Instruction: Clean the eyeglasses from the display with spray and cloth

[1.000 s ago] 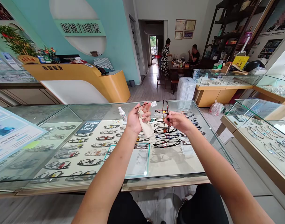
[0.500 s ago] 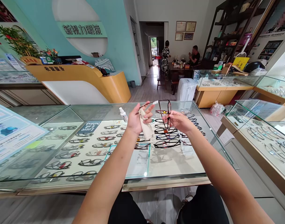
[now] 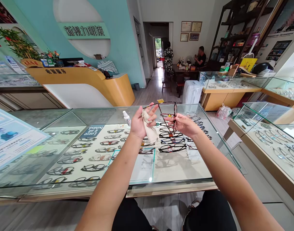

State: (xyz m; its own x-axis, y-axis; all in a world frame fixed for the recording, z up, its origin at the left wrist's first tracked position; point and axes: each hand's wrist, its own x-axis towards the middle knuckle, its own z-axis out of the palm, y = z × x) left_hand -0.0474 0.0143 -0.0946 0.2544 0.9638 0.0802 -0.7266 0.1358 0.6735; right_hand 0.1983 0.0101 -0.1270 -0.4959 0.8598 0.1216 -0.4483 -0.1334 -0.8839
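Observation:
Over the glass counter, a pair of dark-rimmed eyeglasses [image 3: 175, 109] is held up with its temples unfolded and pointing left. My right hand [image 3: 188, 125] is closed on the front of the frame, thumb and fingers pinching the lens area. A cream cleaning cloth [image 3: 150, 132] hangs from my left hand [image 3: 138, 124], whose thumb and fingers also meet the end of one temple. On that temple sits a small yellow tag [image 3: 160, 101]. Just left of my left hand, a white spray bottle [image 3: 127, 118] stands on the counter.
Beneath the hands, the glass display counter [image 3: 142, 173] holds rows of eyeglasses [image 3: 173, 147]. A printed sheet [image 3: 14, 138] juts in at the left. More display cases [image 3: 269, 128] stand to the right. Farther back are a wrapped suitcase [image 3: 192, 91] and two people at a table.
The eyeglasses have turned slightly, so the temple tag that looked white now shows yellow and a little higher. Both hands keep their hold. The standing person in the back has shifted left.

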